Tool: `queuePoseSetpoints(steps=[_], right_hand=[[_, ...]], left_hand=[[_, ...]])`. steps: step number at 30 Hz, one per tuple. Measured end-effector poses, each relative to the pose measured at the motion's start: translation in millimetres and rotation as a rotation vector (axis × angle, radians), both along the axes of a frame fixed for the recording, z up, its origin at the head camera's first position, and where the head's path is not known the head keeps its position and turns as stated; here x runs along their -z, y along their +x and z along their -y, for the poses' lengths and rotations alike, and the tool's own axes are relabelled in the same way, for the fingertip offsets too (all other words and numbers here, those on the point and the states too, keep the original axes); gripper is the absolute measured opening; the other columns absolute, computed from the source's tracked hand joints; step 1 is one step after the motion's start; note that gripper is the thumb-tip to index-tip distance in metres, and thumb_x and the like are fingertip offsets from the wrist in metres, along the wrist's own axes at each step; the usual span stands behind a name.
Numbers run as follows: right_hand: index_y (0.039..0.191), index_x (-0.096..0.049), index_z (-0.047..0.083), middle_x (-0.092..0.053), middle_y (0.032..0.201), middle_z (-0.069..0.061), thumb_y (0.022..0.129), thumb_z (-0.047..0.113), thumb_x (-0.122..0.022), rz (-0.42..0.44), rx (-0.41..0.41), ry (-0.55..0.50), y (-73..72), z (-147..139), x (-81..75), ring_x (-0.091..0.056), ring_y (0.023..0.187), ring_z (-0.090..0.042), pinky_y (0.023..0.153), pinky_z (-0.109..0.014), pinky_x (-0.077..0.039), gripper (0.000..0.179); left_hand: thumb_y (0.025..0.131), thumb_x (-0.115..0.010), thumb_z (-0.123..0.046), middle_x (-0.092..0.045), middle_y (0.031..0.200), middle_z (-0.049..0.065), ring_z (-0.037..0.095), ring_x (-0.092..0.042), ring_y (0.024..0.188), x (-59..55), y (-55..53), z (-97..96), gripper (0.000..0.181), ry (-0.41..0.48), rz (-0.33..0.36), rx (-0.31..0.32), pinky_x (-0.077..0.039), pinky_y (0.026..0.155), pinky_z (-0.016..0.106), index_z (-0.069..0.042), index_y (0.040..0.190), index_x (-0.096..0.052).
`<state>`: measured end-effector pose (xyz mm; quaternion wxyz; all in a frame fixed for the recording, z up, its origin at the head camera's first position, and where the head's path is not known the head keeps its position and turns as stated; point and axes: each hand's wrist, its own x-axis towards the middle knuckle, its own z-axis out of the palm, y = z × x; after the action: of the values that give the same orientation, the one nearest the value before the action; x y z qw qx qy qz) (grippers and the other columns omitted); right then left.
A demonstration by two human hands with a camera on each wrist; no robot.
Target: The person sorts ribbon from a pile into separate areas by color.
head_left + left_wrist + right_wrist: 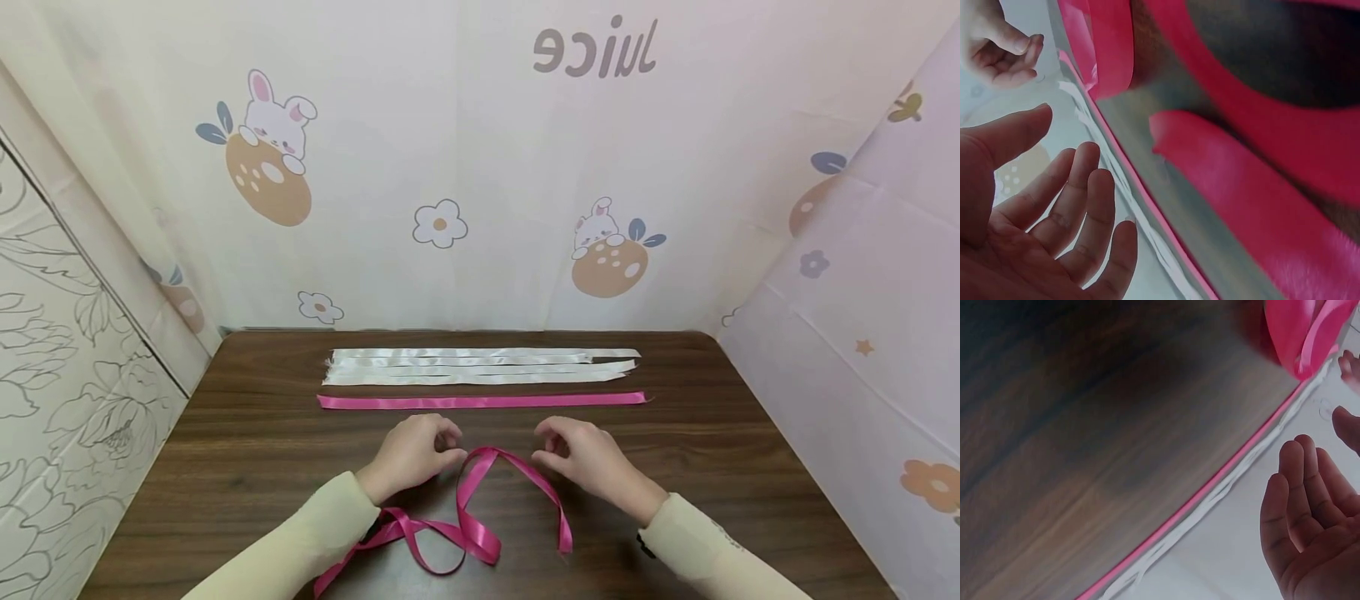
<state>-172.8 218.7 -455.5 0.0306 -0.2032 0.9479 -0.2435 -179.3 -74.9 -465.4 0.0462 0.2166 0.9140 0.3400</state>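
Note:
A loose magenta ribbon (480,540) lies in loops on the brown table, one loop rising to a peak between the hands. Just left of that peak is the left hand (411,454), its fingers loosely bent; its palm looks bare in the left wrist view, with the ribbon (1222,181) beside it. On the other side, the right hand (592,460) hovers with relaxed fingers apart from the ribbon. The right wrist view shows nothing in its palm (1316,544). Part of the ribbon passes under the left forearm and is hidden.
Beyond the hands, a straight pink ribbon strip (480,402) lies across the table (720,467). Several white ribbon strips (420,379) lie side by side behind it. A printed curtain (510,167) hangs at the table's back edge.

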Motion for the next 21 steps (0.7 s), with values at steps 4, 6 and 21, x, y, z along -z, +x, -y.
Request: queuePoseSetpoints(steps=[4,6,21], right_hand=[[0.108,-0.072,0.016,-0.061,0.082,0.014,0.089,0.026,-0.081,0.016,-0.007,0.029,2.3,6.7,6.4,-0.056,0.073,-0.001,0.066,-0.022,-0.046,0.023],[0.107,-0.072,0.017,-0.063,0.083,0.013,0.088,0.027,-0.082,0.025,-0.009,0.045,3.1,9.8,9.0,-0.057,0.074,-0.003,0.067,-0.023,-0.046,0.023],[0.101,-0.075,0.015,-0.063,0.081,0.010,0.087,0.022,-0.083,0.045,-0.053,0.104,6.5,14.5,16.4,-0.056,0.072,-0.003,0.063,-0.022,-0.044,0.018]], left_hand=[[0.088,-0.082,-0.024,-0.071,0.085,-0.004,0.006,-0.055,0.072,2.1,1.2,-4.5,0.024,-0.005,0.003,0.015,-0.046,0.065,0.025,-0.006,0.104,-0.077],[0.088,-0.082,-0.024,-0.070,0.084,-0.003,0.006,-0.054,0.072,3.2,1.9,-6.5,0.025,-0.011,0.005,0.018,-0.046,0.066,0.025,-0.006,0.104,-0.077],[0.087,-0.082,-0.019,-0.071,0.078,-0.003,0.002,-0.055,0.069,11.1,5.6,-14.7,0.020,-0.030,0.029,0.060,-0.046,0.066,0.022,-0.006,0.101,-0.078]])
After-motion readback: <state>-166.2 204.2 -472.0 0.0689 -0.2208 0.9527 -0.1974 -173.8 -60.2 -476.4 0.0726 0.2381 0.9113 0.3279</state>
